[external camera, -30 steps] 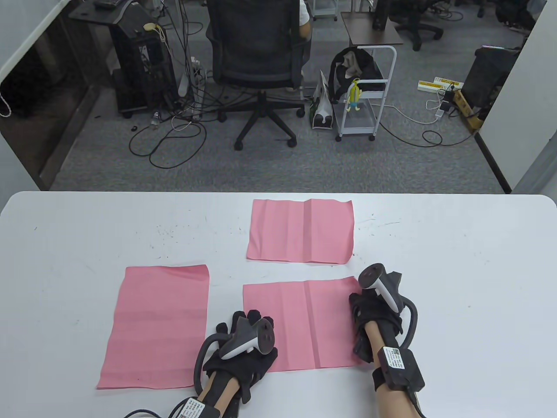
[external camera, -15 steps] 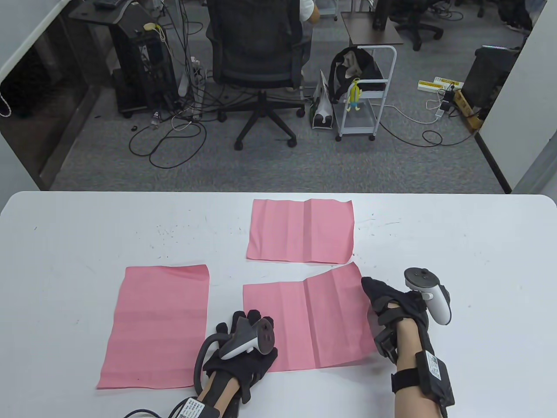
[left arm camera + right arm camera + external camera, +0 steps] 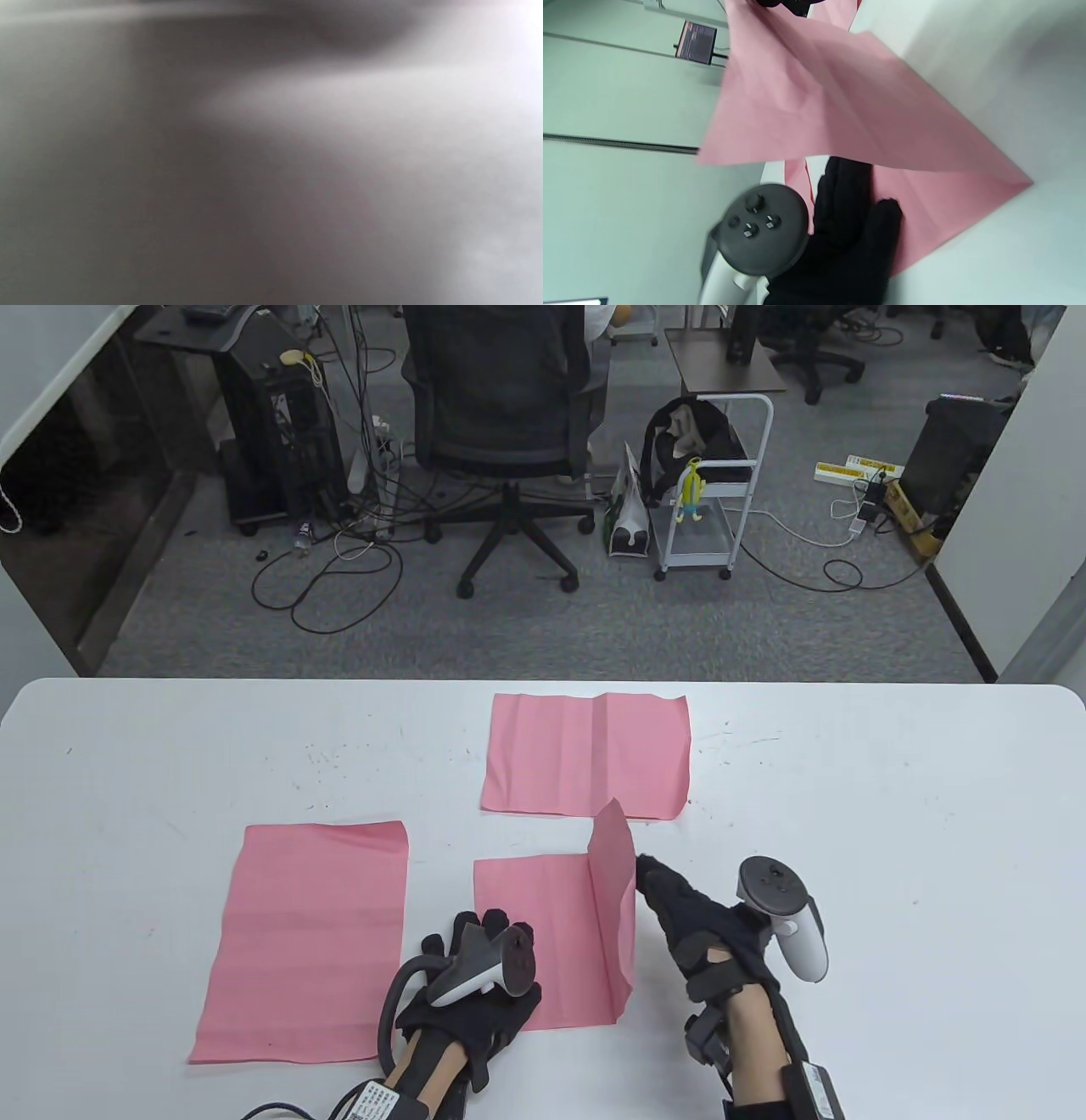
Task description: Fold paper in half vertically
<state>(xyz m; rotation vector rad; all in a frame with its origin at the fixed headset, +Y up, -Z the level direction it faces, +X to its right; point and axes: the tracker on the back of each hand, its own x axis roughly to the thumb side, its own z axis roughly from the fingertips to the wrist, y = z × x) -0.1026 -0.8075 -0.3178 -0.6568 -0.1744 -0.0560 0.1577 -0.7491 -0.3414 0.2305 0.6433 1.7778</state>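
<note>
The right hand's (image 3: 713, 929) fingers (image 3: 657, 878) reach to the lifted right half of the near pink paper (image 3: 551, 937); whether they pinch the edge or push it with straight fingers cannot be told. That half stands roughly upright along the centre crease. The left hand's (image 3: 471, 988) fingers (image 3: 475, 929) lie spread and flat on the paper's left half, pressing it to the white surface (image 3: 891, 831). Two more pink sheets lie flat: one (image 3: 305, 942) to the left, one (image 3: 585, 755) farther back. The left wrist view is a grey blur.
</note>
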